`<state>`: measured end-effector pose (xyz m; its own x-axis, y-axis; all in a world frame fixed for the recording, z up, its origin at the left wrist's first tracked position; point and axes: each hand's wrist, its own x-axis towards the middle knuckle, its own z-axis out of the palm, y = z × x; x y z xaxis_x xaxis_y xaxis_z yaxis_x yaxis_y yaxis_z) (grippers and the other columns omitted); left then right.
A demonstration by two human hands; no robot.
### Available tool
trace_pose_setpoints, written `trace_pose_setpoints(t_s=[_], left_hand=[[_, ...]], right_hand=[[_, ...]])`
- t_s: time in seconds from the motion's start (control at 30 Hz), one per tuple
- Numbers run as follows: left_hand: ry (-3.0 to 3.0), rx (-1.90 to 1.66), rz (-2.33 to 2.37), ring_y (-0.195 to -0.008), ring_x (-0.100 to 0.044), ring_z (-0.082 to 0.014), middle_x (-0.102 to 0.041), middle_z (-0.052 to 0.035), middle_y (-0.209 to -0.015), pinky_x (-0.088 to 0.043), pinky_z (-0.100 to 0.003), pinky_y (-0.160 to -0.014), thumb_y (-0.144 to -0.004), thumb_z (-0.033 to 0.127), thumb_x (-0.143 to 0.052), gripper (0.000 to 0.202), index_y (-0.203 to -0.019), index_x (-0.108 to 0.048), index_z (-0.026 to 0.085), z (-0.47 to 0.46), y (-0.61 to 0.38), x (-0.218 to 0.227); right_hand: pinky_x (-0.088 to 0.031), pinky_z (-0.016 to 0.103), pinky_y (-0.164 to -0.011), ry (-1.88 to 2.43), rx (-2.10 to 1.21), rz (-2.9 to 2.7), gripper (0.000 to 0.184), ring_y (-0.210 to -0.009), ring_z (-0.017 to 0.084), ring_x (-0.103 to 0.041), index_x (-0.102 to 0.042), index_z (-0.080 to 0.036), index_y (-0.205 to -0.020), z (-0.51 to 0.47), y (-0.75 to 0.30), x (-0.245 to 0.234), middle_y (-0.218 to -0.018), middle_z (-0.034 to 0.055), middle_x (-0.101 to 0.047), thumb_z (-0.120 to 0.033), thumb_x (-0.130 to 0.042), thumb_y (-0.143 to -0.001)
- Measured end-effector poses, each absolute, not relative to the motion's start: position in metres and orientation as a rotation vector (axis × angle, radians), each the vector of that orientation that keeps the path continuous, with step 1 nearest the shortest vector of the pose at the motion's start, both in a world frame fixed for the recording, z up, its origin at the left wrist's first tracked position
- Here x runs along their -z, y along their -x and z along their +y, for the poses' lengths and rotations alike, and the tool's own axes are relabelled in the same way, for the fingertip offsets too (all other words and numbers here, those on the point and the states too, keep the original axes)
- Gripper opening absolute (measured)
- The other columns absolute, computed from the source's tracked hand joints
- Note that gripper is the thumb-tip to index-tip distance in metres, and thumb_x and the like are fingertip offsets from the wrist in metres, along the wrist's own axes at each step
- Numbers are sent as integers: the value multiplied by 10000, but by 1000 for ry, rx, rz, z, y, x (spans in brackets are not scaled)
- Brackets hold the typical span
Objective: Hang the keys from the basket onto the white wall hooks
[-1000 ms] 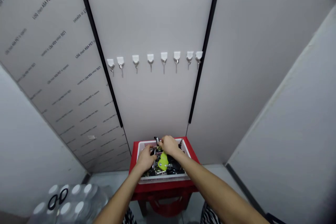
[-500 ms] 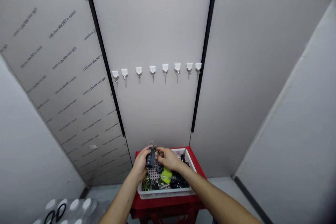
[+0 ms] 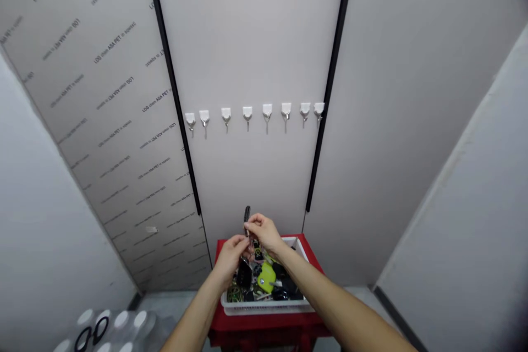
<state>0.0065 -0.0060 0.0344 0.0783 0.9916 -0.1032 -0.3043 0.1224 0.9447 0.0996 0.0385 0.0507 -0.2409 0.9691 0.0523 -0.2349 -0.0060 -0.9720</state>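
My left hand is closed in a pinch above the left side of a white plastic basket. A dark car key shows just below its fingertips and seems to hang from them. My right hand pinches the lower end of a short black strap, which stands up above the fingers. The fingertips of both hands nearly meet, and the link between strap and key is hidden. In the basket lie a lime-green key fob, several dark keys and a small black-and-yellow piece.
The basket rests on a red stand against the panelled wall. Several white hooks are fixed in a row on the wall above. White-capped bottles stand at the lower left, with a black-looped item on them.
My left hand has shifted from gripping the key's body to pinching above it, so the key now hangs lower. My right hand has risen, and the black strap now shows upright.
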Motion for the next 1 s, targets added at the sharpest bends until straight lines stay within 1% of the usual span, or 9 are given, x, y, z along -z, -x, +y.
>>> trace_pose_setpoints(t_s=[0.07,0.13,0.27,0.43,0.53,0.63,0.7,0.8,1.0], left_hand=[[-959,-1265,1011,-388,-436,-51,-497,39,-477,-336,-183,-446,-538,327,-539,228,-613,-466,125,-3,-5,-38],[-959,-1346,1008,-377,-424,-47,-490,46,-466,-332,-183,-442,-526,334,-545,251,-646,-472,125,1,-2,-46],[-945,-1517,995,-387,-435,-48,-492,44,-470,-320,-174,-439,-523,338,-545,275,-681,-482,122,13,11,-78],[-1002,-1713,926,-382,-396,-31,-468,52,-439,-286,-155,-415,-546,316,-518,204,-590,-492,118,31,33,-135],[-1054,-1812,910,-365,-355,-23,-442,60,-405,-268,-152,-398,-556,291,-502,179,-548,-497,113,43,49,-164],[-1082,-1879,914,-348,-321,-15,-414,73,-379,-262,-147,-393,-554,249,-497,138,-560,-508,112,56,64,-183],[-1086,-1902,902,-345,-317,-14,-409,76,-373,-266,-146,-394,-551,227,-491,116,-565,-509,113,64,74,-191],[-1089,-1918,886,-342,-328,-20,-392,76,-354,-281,-149,-396,-548,211,-482,98,-517,-484,118,73,85,-197],[-1090,-1896,945,-336,-339,-27,-406,67,-359,-297,-161,-401,-546,200,-465,107,-471,-450,126,83,96,-196]], right_hand=[[-298,167,-393,859,-1442,-1251,187,-361,32,-373,-389,-154,-578,39,-94,-59,-429,-71,-471,-226,-545,-503],[-316,171,-416,829,-1415,-1265,185,-391,39,-401,-382,-160,-619,42,-86,-70,-469,-63,-502,-218,-526,-518],[-337,181,-441,781,-1290,-1378,198,-426,52,-425,-381,-169,-708,53,-65,-104,-520,-50,-531,-213,-490,-549],[-343,191,-430,775,-921,-1526,177,-399,58,-407,-426,-178,-717,74,-26,-160,-497,-60,-495,-220,-477,-554],[-373,205,-497,775,-702,-1538,167,-473,72,-455,-462,-179,-712,84,-2,-191,-545,-43,-512,-227,-477,-554],[-386,208,-551,804,-579,-1554,147,-533,79,-481,-484,-181,-691,92,18,-215,-582,-34,-526,-222,-481,-550],[-388,207,-571,840,-534,-1569,133,-548,79,-488,-492,-185,-681,97,28,-225,-589,-35,-532,-216,-480,-552],[-391,214,-588,909,-495,-1580,135,-565,84,-497,-499,-190,-687,105,40,-232,-602,-32,-541,-223,-478,-558],[-393,219,-595,1026,-462,-1580,131,-600,97,-510,-503,-194,-689,119,51,-228,-641,-21,-560,-226,-464,-569]])
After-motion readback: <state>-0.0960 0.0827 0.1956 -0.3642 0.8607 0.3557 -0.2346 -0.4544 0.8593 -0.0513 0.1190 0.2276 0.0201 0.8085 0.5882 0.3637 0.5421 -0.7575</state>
